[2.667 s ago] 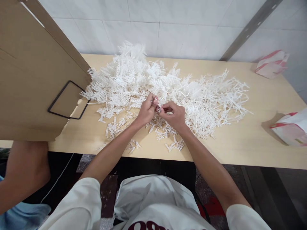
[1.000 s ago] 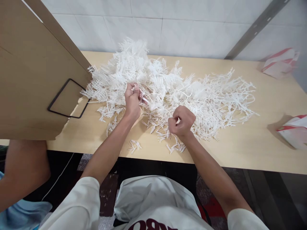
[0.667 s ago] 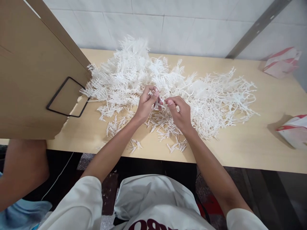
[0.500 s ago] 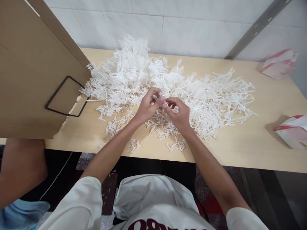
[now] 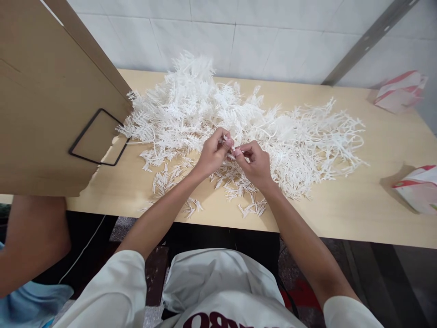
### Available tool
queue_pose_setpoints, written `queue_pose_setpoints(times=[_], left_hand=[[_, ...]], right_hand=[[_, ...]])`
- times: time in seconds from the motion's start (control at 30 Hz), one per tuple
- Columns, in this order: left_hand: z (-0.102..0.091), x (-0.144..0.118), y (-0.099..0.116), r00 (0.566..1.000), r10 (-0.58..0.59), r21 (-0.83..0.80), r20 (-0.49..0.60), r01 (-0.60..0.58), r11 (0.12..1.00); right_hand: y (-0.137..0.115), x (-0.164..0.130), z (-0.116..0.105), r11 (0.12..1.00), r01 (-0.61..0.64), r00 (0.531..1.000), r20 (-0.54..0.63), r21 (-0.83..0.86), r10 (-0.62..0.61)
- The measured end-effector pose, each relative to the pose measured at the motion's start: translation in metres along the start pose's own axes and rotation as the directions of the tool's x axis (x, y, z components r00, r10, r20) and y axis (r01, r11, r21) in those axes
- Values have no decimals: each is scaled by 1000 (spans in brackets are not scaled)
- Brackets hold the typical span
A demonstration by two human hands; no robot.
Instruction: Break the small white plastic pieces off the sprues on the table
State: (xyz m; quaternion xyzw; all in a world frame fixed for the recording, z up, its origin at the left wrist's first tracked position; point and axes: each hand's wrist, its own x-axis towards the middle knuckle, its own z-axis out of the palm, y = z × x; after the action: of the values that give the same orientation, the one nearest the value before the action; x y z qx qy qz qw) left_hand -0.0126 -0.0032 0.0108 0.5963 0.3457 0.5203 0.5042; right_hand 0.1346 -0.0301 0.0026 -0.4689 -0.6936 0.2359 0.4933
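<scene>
Both hands pinch one small white plastic piece.
Left hand [image 5: 212, 157] and right hand [image 5: 255, 163] meet fingertip to fingertip on the plastic piece [image 5: 231, 151], above the plastic sprue pile [image 5: 239, 123] mid-tabletop [image 5: 358, 205], giving opposed grip.

1. We count two hands of our own at work: the left hand [image 5: 212, 157] and the right hand [image 5: 256, 165], their fingers [image 5: 228, 142] pinching one small white plastic piece [image 5: 232, 150].
2. We see one big heap of white plastic sprigs [image 5: 239, 123], too many to count.
3. One counter [image 5: 358, 205] carries it.
4. Two red-and-white bags [image 5: 399, 91] [image 5: 418, 189].
5. One cardboard box [image 5: 44, 105].
6. One arm of another person [image 5: 32, 241].
</scene>
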Motion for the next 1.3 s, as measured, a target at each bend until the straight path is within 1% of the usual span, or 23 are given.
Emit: queue_pose_setpoints(times=[0.1,0.17,0.23,0.3,0.33,0.37,0.4,0.53,0.57,0.6,0.7,0.77,0.83,0.87,0.93,1.0,1.07,1.1,1.17,1.23,1.3], left_hand=[[4,0,-3,1000,-16,-99,15,17,995],[5,1,-5,999,-48,-167,25,52,985],[2,4,-6,994,-109,-230,-11,103,968],[-4,9,-5,973,-174,-277,-152,127,952],[-7,11,-5,960,-178,-279,-216,114,953],[-11,13,-4,951,-155,-272,-269,79,959],[-13,14,-2,950,-144,-275,-278,66,959],[-14,14,2,968,-177,-326,-177,112,939],[-13,13,3,971,-183,-342,-157,120,932],[-12,13,3,973,-182,-357,-144,120,926],[-11,11,7,981,-163,-379,-109,111,919],[-12,11,11,985,-152,-368,-81,112,923],[-13,10,15,989,-140,-349,-46,115,930],[-13,10,17,991,-131,-340,-26,114,934],[-14,10,18,995,-95,-321,21,96,942],[-15,10,17,998,-33,-280,55,47,959],[-17,11,12,997,36,-192,72,-22,981],[-17,12,9,995,65,-129,70,-55,990],[-19,14,2,994,99,23,52,-101,995],[-19,15,-2,995,100,168,-4,-98,981],[-19,14,-2,992,122,290,-25,-109,951]], right_hand=[[-1,-2,3,993,-21,999,-34,116,25],[-1,-3,5,983,-20,999,-31,183,26],[-1,-4,6,972,-6,999,-42,235,16],[-1,-7,6,963,27,997,-81,268,-6],[-2,-8,7,961,46,994,-104,274,-18],[-3,-9,7,960,60,992,-122,273,-27],[-4,-10,7,962,67,990,-135,266,-32],[-6,-7,7,970,46,986,-164,238,-6],[-5,-5,6,977,41,985,-171,208,-5],[-4,-2,4,986,43,984,-175,162,-14],[-2,4,-1,996,63,978,-196,-67,-75],[0,6,-4,990,29,982,-181,-138,-54],[2,6,-5,993,-8,991,-134,-119,-8],[2,5,-5,995,-3,995,-102,-103,-8],[4,5,-3,993,51,997,-60,-104,-58],[4,4,-2,986,88,992,-80,-140,-100],[2,4,-1,989,58,987,-143,-133,-77],[1,5,-1,996,20,984,-173,-85,-35],[0,5,-2,992,-74,980,-175,103,91],[-1,7,-3,929,-149,973,-115,337,198],[0,9,-3,841,-173,968,-68,512,241]])
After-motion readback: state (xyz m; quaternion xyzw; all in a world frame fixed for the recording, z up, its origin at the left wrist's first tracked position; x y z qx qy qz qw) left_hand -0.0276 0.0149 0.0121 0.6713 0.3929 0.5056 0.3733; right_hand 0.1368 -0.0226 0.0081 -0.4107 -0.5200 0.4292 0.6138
